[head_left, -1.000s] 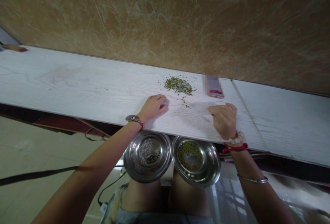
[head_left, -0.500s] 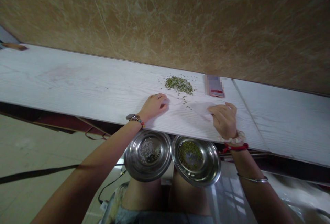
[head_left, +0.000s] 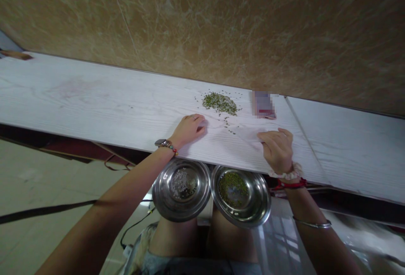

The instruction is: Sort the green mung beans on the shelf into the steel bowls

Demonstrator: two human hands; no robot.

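Where the white counter [head_left: 142, 110] begins at far left, a brown object [head_left: 17, 55] lies against the wall [head_left: 190, 22], with a faint reddish stain [head_left: 74, 87] to its right. Below, a dark strap [head_left: 47, 211] crosses above the floor [head_left: 25, 173] and passes out of sight at the left forearm. A watch [head_left: 162, 143] and a beaded bracelet [head_left: 173, 149] circle the left wrist. Under the counter's front edge, above the person's legs [head_left: 172, 239], sits a steel bowl [head_left: 169, 209] of white grains [head_left: 179, 184]. The left hand [head_left: 189, 129] rests palm down on the counter, fingers loosely bent, a narrow gap beside the thumb. Just beyond it, the green beans [head_left: 220, 103] form a loose heap near the wall, a few trailing toward the front. Below them, beside the first bowl, a second bowl [head_left: 261, 197] holds more beans. Right of the heap lies a phone [head_left: 263, 105], partly pixelated. Nearer the front, the right hand [head_left: 277, 148] is low over the counter, fingertips drawn close together; whether they grip anything cannot be told. A scrunchie [head_left: 292, 173], a red band [head_left: 292, 184] and a bangle [head_left: 316, 225] ring that arm.
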